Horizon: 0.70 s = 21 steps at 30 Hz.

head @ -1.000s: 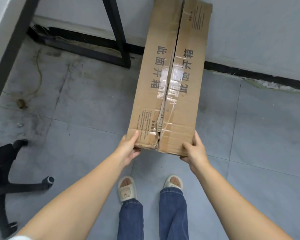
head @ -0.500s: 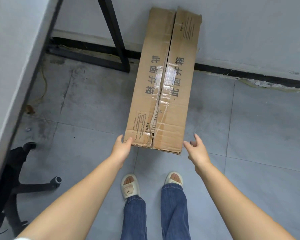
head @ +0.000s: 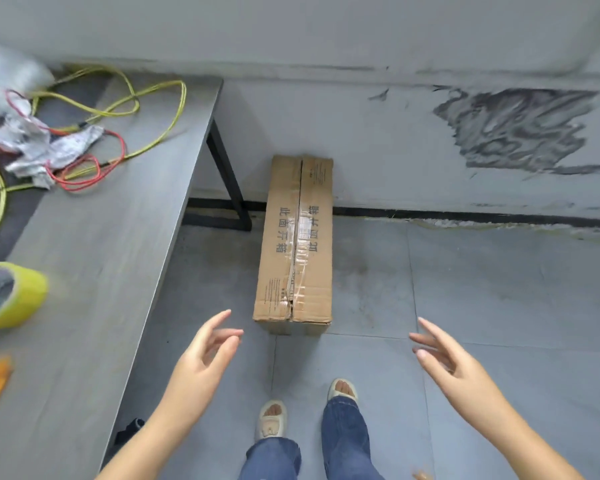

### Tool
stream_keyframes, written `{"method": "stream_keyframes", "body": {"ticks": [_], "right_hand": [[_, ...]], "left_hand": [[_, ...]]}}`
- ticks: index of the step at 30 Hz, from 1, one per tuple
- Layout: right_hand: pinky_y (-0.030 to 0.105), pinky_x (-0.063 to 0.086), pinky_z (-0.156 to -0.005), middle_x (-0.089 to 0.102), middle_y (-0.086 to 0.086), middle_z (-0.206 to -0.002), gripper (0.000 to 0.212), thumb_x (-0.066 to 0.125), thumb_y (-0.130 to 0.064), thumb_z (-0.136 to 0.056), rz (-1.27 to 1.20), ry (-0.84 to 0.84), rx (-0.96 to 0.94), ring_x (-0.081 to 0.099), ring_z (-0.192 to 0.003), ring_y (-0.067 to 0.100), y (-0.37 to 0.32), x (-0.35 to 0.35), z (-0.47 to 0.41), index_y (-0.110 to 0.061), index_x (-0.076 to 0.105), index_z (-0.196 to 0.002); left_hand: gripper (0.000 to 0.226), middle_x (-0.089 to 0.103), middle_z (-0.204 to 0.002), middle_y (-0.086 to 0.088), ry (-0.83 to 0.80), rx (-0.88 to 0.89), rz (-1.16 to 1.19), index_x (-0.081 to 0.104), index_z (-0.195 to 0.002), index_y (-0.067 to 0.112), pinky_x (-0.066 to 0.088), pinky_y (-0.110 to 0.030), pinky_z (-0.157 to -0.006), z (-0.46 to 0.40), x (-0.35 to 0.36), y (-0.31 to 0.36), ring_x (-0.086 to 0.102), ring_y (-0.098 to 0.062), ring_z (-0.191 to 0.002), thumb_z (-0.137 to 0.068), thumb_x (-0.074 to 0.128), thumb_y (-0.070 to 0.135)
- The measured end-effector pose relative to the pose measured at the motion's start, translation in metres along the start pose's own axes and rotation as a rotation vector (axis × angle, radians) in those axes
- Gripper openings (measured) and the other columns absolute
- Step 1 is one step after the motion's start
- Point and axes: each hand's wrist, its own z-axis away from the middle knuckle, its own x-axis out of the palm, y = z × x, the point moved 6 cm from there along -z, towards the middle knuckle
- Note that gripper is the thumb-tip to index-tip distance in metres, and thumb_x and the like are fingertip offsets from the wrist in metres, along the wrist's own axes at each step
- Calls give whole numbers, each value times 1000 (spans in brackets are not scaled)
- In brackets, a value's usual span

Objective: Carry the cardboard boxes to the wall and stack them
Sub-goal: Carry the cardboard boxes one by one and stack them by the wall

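Note:
A long brown cardboard box point(head: 296, 244) lies flat on the grey tiled floor, its far end against the grey wall point(head: 395, 140). Clear tape and printed characters run along its top seam. My left hand point(head: 205, 355) hovers open near the box's front left corner, not touching it. My right hand point(head: 447, 358) is open too, well to the right of the box. Both hands hold nothing.
A grey table point(head: 94, 271) stands on the left with yellow and red cables point(head: 118, 109), crumpled paper point(head: 49, 147) and a yellow tape roll point(head: 11, 296). Its black leg point(head: 227, 174) stands just left of the box. My feet in slippers point(head: 272, 419) stand behind the box.
Both hands let go of the box, which now rests on the floor against the wall. My head rose and the hands drew back and apart.

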Motion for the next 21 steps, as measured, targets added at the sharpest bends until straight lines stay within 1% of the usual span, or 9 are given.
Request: {"method": "stream_keyframes", "body": {"ticks": [2, 3, 5, 8, 10, 12, 15, 18, 21], "right_hand": [[17, 46, -95, 67, -26, -109, 75, 63, -83, -55, -58, 124, -59, 61, -107, -1, -13, -10, 23, -47, 48, -119], [20, 46, -96, 66, -28, -109, 84, 60, -89, -48, -93, 183, -84, 61, -107, 0, -18, -11, 34, -46, 49, -119], [26, 47, -98, 65, -29, -110, 76, 61, -84, -55, -148, 281, -130, 61, -110, 2, -30, -6, 61, -45, 49, -119], [38, 44, -103, 63, -28, -114, 42, 59, -51, -80, -237, 403, -160, 60, -113, 3, -37, 14, 109, -45, 48, -120], [35, 45, -101, 62, -27, -118, 62, 61, -73, -69, -285, 508, -153, 60, -112, 2, -32, 25, 147, -46, 47, -123], [33, 45, -99, 60, -27, -121, 85, 57, -89, -53, -314, 617, -126, 61, -111, 1, -20, 35, 187, -46, 45, -126], [34, 45, -98, 61, -24, -122, 87, 58, -89, -53, -380, 804, -75, 61, -111, 2, 7, 46, 248, -45, 45, -127], [32, 46, -97, 63, -14, -124, 75, 61, -80, -59, -462, 995, -6, 62, -109, 0, 36, 61, 310, -46, 45, -124], [35, 46, -98, 63, -14, -122, 89, 61, -90, -45, -543, 1187, 56, 61, -111, 2, 68, 81, 371, -45, 47, -122]], "left_hand": [[56, 69, -106, 13, -34, 59, -10, 50, -120, 44, 43, -45, -103, 10, -5, 12, 62, -9, -108, -67, 53, 63], [56, 69, -106, 13, -55, 93, -9, 50, -120, 43, 43, -46, -103, 13, -6, 19, 62, -9, -108, -67, 53, 63], [57, 69, -105, 14, -111, 173, -11, 50, -120, 41, 45, -42, -101, 20, -7, 35, 62, -8, -105, -68, 53, 62], [46, 69, -105, 13, -201, 281, -16, 50, -123, 38, 48, -35, -97, 33, -6, 58, 63, -8, -102, -82, 60, 56], [38, 69, -105, 10, -257, 328, -1, 51, -124, 35, 50, -31, -94, 42, -8, 67, 64, -9, -102, -87, 57, 44], [39, 70, -106, 8, -332, 374, -10, 51, -123, 35, 49, -28, -93, 51, -7, 74, 64, -10, -102, -87, 59, 49], [62, 69, -109, 6, -510, 415, -45, 50, -124, 35, 48, -33, -93, 66, 10, 78, 64, -9, -104, -69, 56, 62], [79, 69, -112, 7, -714, 441, -132, 53, -122, 40, 47, -36, -94, 87, 47, 78, 63, -10, -108, -56, 61, 83], [69, 69, -110, 9, -867, 493, -212, 57, -115, 53, 48, -44, -96, 118, 89, 82, 62, -12, -110, -55, 57, 87]]}}
